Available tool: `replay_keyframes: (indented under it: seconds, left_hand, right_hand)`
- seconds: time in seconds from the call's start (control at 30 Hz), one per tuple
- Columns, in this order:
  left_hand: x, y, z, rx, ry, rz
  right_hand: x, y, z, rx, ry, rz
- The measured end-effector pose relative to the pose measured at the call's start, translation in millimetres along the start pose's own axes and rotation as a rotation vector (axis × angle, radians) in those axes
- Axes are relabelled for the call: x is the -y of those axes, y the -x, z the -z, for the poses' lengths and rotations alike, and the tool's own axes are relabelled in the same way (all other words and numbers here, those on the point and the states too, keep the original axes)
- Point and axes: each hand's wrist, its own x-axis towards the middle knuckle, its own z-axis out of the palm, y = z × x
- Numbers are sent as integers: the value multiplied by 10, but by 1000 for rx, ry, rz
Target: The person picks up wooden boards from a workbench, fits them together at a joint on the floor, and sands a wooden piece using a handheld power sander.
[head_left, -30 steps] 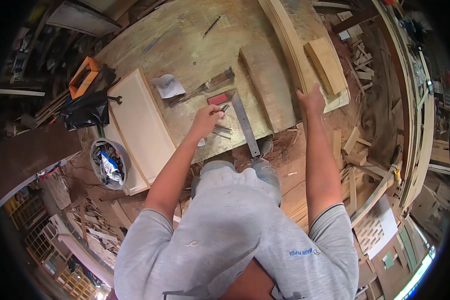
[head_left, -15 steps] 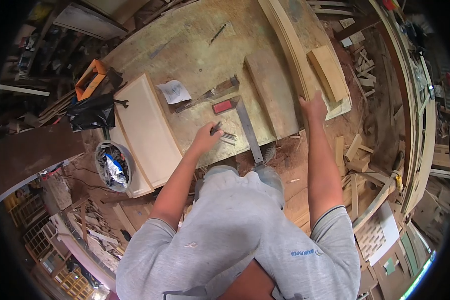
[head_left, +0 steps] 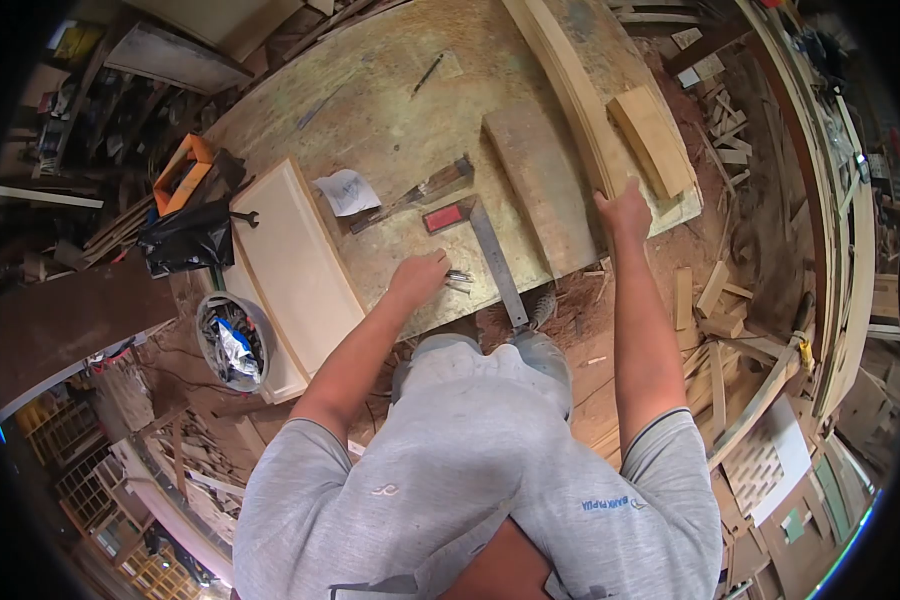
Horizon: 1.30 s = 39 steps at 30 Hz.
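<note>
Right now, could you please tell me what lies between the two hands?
Between the left hand and the right hand, the head view shows slim metal pieces, the red-handled square and a thick wooden board.

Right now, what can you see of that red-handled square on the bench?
The L-shaped square has a short, red-faced handle and a long grey blade, metal by its look, dulled, with a small hole near its tip. It lies flat on the bench, the tip jutting past the near edge. Neither hand touches it.
</note>
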Motion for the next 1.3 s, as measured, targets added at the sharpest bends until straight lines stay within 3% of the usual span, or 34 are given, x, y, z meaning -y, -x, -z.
replay_keyframes:
  seconds: [0.2,0.3,0.4,0.63,0.7,0.8,0.9,1.03,1.3]
  left_hand:
    - [-17,-81,-140,106,-69,85]
    - [-35,-26,-25,66,84,142]
    - [-33,47,135,-68,372,300]
    - [-176,-84,317,-88,1188,494]
    - [-284,-187,314,-128,1537,481]
    - [-353,-308,426,-7,1822,438]
    - [-541,-456,551,24,2151,250]
    - [-875,-604,863,18,2144,228]
    - [-1299,-652,1260,41,2121,-25]
  right_hand:
    - [22,-2,28,27,-15,-19]
    - [25,8,35,38,-13,-28]
    - [15,9,22,29,-9,-27]
    - [36,31,40,-20,-17,8]
    - [22,35,32,-26,-25,15]
    - [26,34,53,-4,-30,1]
    - [15,31,50,-3,-50,8]
    - [-2,42,76,0,-67,17]
    - [-42,54,117,32,-139,-1]
